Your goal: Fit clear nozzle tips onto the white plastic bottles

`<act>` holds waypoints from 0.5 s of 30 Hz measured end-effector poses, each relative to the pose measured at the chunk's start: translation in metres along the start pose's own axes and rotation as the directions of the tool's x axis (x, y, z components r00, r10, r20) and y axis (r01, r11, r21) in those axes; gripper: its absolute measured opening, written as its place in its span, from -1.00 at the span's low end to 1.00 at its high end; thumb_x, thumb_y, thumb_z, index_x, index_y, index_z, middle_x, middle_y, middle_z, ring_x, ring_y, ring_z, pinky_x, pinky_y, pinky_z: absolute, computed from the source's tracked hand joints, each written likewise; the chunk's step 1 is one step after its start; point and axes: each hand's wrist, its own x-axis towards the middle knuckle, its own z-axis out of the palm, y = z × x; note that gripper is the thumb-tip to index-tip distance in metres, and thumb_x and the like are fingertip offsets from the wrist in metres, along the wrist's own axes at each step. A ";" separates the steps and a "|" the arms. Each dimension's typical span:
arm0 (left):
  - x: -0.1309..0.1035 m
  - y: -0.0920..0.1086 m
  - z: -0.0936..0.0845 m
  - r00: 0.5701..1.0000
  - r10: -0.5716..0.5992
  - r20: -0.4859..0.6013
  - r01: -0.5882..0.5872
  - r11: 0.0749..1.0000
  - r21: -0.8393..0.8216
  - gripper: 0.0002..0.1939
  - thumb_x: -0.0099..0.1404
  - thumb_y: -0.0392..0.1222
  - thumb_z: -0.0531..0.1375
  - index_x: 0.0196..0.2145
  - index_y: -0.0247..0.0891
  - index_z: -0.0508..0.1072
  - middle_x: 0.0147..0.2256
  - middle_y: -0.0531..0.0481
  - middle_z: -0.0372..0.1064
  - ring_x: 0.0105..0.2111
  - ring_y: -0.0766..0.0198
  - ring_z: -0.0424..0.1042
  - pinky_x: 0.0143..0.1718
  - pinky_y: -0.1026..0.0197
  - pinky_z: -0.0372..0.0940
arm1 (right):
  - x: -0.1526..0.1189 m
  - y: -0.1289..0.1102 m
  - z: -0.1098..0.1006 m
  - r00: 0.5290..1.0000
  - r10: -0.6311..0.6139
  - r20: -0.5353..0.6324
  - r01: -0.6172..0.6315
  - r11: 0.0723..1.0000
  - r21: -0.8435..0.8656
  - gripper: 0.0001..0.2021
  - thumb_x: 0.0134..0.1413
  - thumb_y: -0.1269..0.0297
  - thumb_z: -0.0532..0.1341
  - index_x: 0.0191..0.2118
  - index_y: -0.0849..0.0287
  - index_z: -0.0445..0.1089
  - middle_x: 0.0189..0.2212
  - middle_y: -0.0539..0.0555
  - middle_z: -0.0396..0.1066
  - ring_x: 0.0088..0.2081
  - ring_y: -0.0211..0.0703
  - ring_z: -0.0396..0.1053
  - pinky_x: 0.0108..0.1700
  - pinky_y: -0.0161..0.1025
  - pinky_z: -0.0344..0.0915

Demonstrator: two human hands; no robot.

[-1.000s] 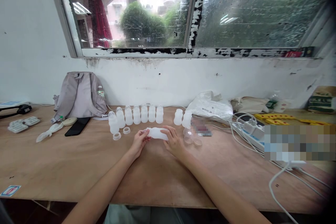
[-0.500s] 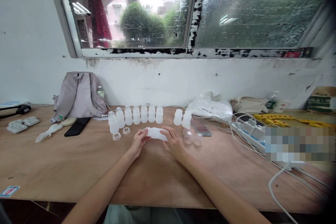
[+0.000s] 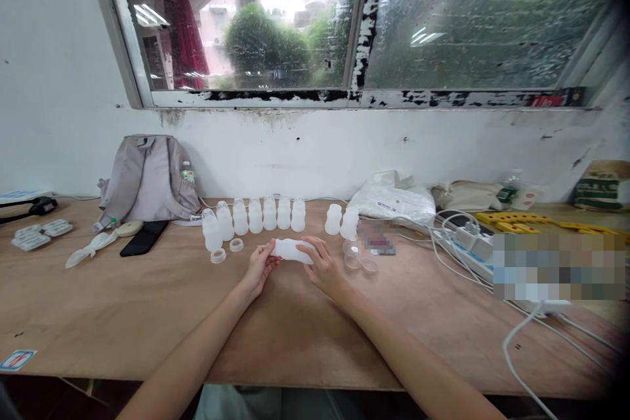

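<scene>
Between my two hands a white baby bottle [image 3: 291, 251] lies on its side, held just above the table. My left hand [image 3: 260, 266] pinches its left end, the neck, with thumb and fingers; whatever sits on that end is mostly hidden. The fingers of my right hand [image 3: 321, 265] wrap round the other end. Behind them, a row of several upright bottles [image 3: 254, 215] with clear caps stands to the left. Two bottles without visible caps [image 3: 333, 219] stand to the right. Two white rings [image 3: 237, 245] lie left of my left hand, and several clear domed caps [image 3: 352, 261] lie right of my right hand.
A grey backpack [image 3: 147, 177], a black phone [image 3: 144, 237] and a knotted plastic bag [image 3: 91, 249] are on the left. A white plastic package [image 3: 394, 198] rests against the wall. White cables [image 3: 512, 341] and a power strip [image 3: 472, 256] run along the right side of the wooden table [image 3: 147, 315].
Both hands keep hold of the bottle in nearly the same place. The right hand's fingers have shifted slightly to the left along it.
</scene>
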 end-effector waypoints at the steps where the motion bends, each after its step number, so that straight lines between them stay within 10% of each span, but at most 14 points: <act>1: 0.000 0.000 0.000 1.000 0.004 -0.001 -0.004 1.000 0.006 -0.72 0.00 -0.07 0.29 -0.46 -0.31 0.32 -0.50 0.03 0.38 -0.56 0.43 0.37 -0.52 0.39 0.29 | 0.001 0.000 -0.001 1.000 0.013 -0.003 -0.013 1.000 0.019 -0.51 -0.13 0.59 0.04 -0.02 0.07 0.15 -0.07 0.15 0.18 -0.02 -0.03 0.16 -0.03 0.03 0.23; 15: 0.001 0.001 0.000 0.994 0.107 0.015 -0.107 0.994 0.019 -0.74 -0.04 -0.18 0.32 -0.42 -0.32 0.35 -0.43 0.04 0.38 -0.50 0.44 0.35 -0.48 0.40 0.26 | 0.001 -0.003 0.002 0.890 0.437 0.131 -0.455 0.834 0.313 -0.51 -0.18 0.21 0.25 -0.07 0.16 0.13 -0.21 0.10 0.32 -0.27 -0.14 0.33 -0.27 -0.21 0.29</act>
